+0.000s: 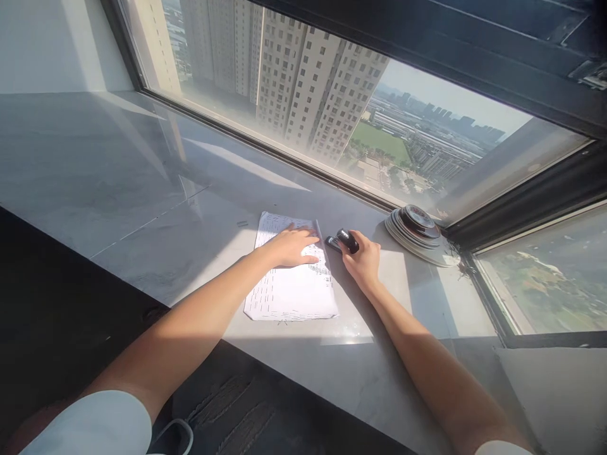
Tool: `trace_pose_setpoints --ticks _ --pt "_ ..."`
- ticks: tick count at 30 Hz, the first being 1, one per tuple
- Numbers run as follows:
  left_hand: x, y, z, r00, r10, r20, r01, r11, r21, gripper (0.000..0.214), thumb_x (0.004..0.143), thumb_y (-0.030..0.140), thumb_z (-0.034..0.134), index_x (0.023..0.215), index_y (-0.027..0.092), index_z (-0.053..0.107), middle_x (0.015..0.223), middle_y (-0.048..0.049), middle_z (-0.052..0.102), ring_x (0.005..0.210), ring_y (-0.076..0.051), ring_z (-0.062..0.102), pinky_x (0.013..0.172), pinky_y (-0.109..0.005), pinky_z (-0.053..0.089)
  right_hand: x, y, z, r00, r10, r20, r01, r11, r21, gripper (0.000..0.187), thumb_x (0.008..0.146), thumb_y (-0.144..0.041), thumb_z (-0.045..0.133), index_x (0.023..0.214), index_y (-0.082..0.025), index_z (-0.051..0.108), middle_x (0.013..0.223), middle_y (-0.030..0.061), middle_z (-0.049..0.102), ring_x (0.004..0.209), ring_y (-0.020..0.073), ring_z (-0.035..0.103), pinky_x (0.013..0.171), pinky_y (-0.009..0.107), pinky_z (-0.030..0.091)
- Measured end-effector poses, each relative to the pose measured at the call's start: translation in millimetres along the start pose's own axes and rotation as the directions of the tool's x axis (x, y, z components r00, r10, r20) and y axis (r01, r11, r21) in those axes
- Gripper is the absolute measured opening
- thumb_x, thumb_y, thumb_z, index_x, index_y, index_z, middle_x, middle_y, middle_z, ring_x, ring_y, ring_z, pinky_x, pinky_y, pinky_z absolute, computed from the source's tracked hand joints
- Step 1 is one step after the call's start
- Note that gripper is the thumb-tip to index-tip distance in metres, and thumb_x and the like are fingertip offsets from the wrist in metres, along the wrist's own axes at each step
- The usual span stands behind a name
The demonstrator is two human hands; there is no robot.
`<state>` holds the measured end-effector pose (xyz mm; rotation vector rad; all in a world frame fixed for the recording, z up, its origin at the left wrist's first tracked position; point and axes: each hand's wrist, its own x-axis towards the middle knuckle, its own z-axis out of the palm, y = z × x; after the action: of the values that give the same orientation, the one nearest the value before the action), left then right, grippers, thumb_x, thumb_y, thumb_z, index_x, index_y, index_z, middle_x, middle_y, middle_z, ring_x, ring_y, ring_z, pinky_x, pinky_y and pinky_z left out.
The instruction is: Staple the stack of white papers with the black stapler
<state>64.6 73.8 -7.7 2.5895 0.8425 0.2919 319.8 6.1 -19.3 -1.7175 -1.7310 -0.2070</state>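
A white sheet or stack of paper (294, 294) lies on the sill, covered with rows of short dark marks that look like staples. My left hand (294, 245) rests flat on its upper part, fingers spread. Just off the paper's right edge, my right hand (364, 256) is wrapped round a black stapler (348, 240), whose jaw end points left towards the paper. The stapler's rear is hidden in my palm. Beyond the paper's upper left corner lie two small grey strips (242, 223), perhaps staples.
A stack of plates or discs (417, 227) stands in the right corner by the window frame (474, 243). The pale sill (156, 253) ends at a front edge above a dark area. A white cable loop (183, 430) shows below. Tall buildings stand outside the glass.
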Motion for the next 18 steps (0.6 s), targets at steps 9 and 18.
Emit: trace_pose_setpoints --ticks 9,18 --pt "5 -2 6.3 0.999 -0.010 -0.046 0.011 1.000 0.019 0.045 0.110 0.047 0.048 0.149 0.035 0.067 0.160 -0.0051 0.058 0.148 -0.032 0.053 0.131 -0.052 0.031 3 10 -6 0.973 -0.214 0.085 0.209 0.976 0.068 0.029 0.094 -0.047 0.064 0.105 -0.022 0.071 0.094 0.0080 0.080 0.081 0.0253 0.070 0.088 0.041 0.044" --pt "-1 5 4.5 0.999 0.032 0.015 -0.032 0.999 -0.017 0.057 0.110 0.039 0.049 0.166 0.036 0.045 0.176 -0.0058 0.037 0.164 -0.029 0.033 0.136 -0.064 0.010 -1 -5 -10 0.942 -0.306 0.139 0.291 0.950 0.116 0.041 0.095 -0.063 0.063 0.088 -0.023 0.068 0.075 0.0010 0.070 0.065 0.0183 0.053 0.090 0.041 0.039"
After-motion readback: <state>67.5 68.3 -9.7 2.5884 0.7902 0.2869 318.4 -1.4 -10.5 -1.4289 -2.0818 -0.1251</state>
